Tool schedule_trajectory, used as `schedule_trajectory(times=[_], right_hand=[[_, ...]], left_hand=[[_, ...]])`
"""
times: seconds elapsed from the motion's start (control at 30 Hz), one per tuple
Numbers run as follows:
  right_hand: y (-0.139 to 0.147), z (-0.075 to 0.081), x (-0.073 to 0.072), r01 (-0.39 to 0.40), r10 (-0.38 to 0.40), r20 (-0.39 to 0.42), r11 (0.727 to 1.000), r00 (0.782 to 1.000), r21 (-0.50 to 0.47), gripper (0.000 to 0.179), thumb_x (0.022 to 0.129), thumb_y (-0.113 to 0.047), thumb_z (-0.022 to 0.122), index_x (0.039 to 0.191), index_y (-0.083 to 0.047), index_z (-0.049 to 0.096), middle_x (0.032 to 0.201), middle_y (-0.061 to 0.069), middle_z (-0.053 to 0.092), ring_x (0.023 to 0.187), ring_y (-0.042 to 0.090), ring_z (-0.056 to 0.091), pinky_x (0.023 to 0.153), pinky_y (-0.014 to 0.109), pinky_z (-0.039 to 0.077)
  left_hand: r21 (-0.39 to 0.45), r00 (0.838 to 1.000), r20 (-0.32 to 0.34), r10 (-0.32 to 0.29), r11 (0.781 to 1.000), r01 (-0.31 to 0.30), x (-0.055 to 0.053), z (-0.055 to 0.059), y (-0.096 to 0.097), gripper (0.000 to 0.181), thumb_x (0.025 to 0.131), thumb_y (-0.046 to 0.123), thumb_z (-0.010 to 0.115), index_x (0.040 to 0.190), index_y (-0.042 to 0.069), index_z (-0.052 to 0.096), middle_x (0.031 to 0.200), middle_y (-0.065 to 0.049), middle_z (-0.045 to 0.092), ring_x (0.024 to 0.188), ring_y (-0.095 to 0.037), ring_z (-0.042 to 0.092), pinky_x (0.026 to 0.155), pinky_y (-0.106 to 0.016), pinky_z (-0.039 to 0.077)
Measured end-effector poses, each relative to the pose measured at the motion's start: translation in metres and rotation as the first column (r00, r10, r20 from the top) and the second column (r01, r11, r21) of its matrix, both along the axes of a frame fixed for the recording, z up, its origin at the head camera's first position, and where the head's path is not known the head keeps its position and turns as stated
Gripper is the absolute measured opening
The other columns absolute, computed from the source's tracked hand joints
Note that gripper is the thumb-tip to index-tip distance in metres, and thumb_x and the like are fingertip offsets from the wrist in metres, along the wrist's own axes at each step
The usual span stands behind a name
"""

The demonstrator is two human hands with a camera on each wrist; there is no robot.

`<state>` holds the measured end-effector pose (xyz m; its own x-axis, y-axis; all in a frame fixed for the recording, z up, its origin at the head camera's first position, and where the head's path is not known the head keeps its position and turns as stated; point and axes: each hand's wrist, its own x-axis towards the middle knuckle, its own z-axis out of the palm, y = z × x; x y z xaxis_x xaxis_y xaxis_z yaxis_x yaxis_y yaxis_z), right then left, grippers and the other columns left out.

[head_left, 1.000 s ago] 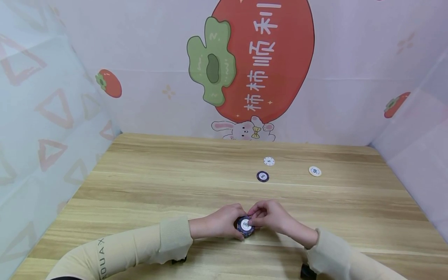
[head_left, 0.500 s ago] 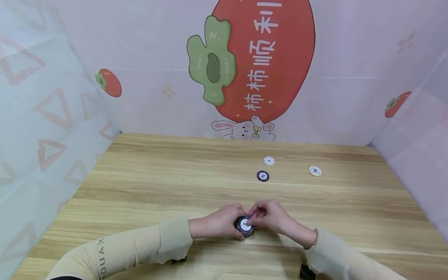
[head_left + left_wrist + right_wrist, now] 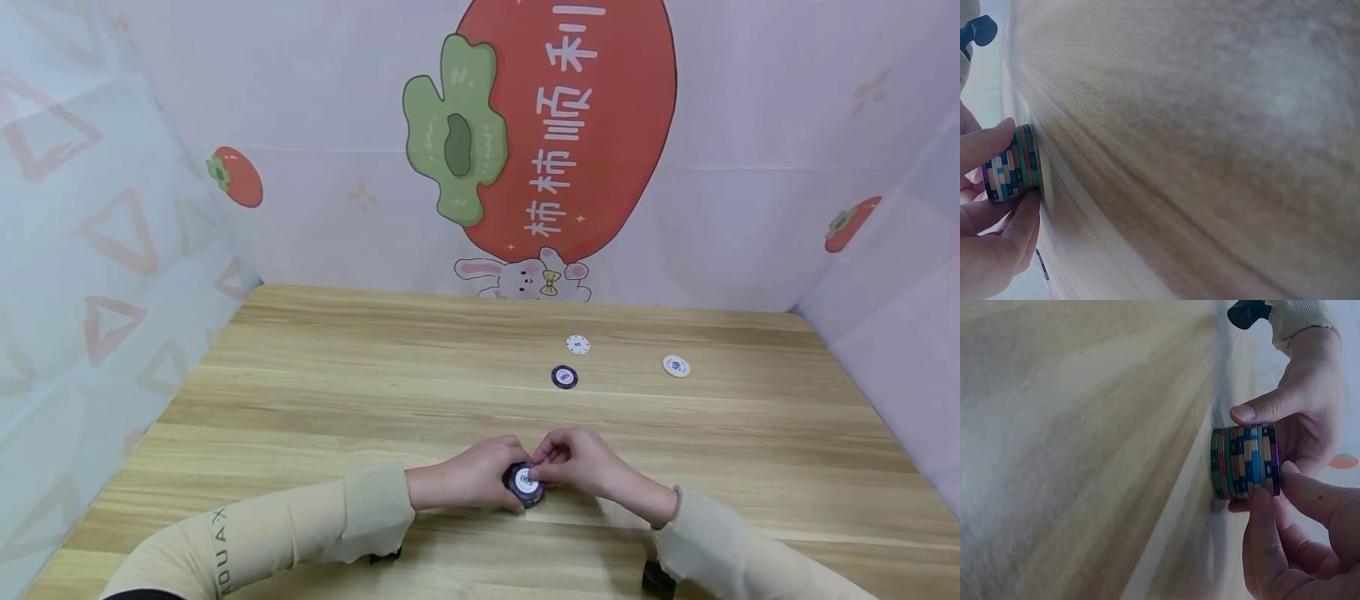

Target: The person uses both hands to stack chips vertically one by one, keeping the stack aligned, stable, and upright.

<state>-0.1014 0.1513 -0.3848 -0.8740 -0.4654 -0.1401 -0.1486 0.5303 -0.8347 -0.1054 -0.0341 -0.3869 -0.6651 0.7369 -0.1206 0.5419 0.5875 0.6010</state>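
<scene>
A stack of poker chips (image 3: 525, 492) stands on the wooden table, topped by a dark chip marked 500. My left hand (image 3: 480, 473) grips its side, thumb on the near side and fingers on the far side. At the upper right edge my right hand (image 3: 581, 461) pinches the stack, its thumb on the top chip and a finger against the side. Green, red, tan, blue and white edges show along the stack (image 3: 1241, 462) in the right wrist view. The left wrist view shows the same layered stack (image 3: 1013, 165), partly covered by fingers.
Farther back on the table (image 3: 337, 375) lie three single chips: a white chip (image 3: 577, 344), a dark chip (image 3: 564, 377) and a white chip marked 50 (image 3: 676, 366). Printed cloth (image 3: 322, 217) hangs behind the table and at both sides.
</scene>
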Motion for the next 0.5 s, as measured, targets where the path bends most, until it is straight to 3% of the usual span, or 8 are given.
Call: schedule_trajectory(times=[0.17, 0.27, 0.37, 0.5], right_hand=[[0.006, 0.001, -0.003, -0.087, 0.095, -0.105, 0.994, 0.99, 0.07, 0.015, 0.081, -0.019, 0.068, 0.083, -0.005, 0.065, 0.074, -0.003, 0.061, 0.064, 0.003, 0.052, 0.056, 0.02, 0.045], [0.009, 0.004, -0.005, -0.135, 0.158, -0.176, 0.982, 0.972, 0.133, 0.011, 0.083, -0.016, 0.066, 0.086, -0.005, 0.064, 0.077, -0.004, 0.061, 0.068, 0.003, 0.054, 0.061, 0.021, 0.047], [0.012, 0.006, -0.009, -0.153, 0.22, -0.292, 0.96, 0.931, 0.236, 0.01, 0.082, -0.012, 0.066, 0.089, -0.005, 0.064, 0.081, -0.002, 0.062, 0.074, 0.008, 0.057, 0.066, 0.023, 0.048], [0.017, 0.007, -0.018, -0.135, 0.298, -0.423, 0.918, 0.856, 0.374, 0.013, 0.081, -0.009, 0.066, 0.093, -0.004, 0.064, 0.089, 0.002, 0.063, 0.083, 0.015, 0.059, 0.073, 0.028, 0.05]], left_hand=[[0.005, 1.0, -0.002, -0.001, 1.0, 0.001, 0.0, 0.0, 0.001, 0.043, 0.064, 0.017, 0.082, 0.101, 0.006, 0.065, 0.088, 0.005, 0.053, 0.081, -0.002, 0.049, 0.076, -0.015, 0.041], [0.007, 1.0, 0.006, 0.002, 1.0, -0.003, 0.0, 0.0, 0.001, 0.042, 0.064, 0.017, 0.082, 0.1, 0.006, 0.065, 0.088, 0.005, 0.053, 0.081, -0.003, 0.049, 0.077, -0.016, 0.041], [0.002, 1.0, -0.002, 0.005, 1.0, -0.005, 0.0, 0.0, 0.001, 0.04, 0.063, 0.017, 0.082, 0.098, 0.006, 0.065, 0.088, 0.005, 0.054, 0.081, -0.003, 0.05, 0.077, -0.016, 0.041], [-0.008, 1.0, -0.014, 0.008, 1.0, -0.008, 0.0, 0.0, 0.001, 0.039, 0.063, 0.018, 0.083, 0.096, 0.007, 0.066, 0.087, 0.006, 0.054, 0.081, -0.002, 0.049, 0.078, -0.016, 0.041]])
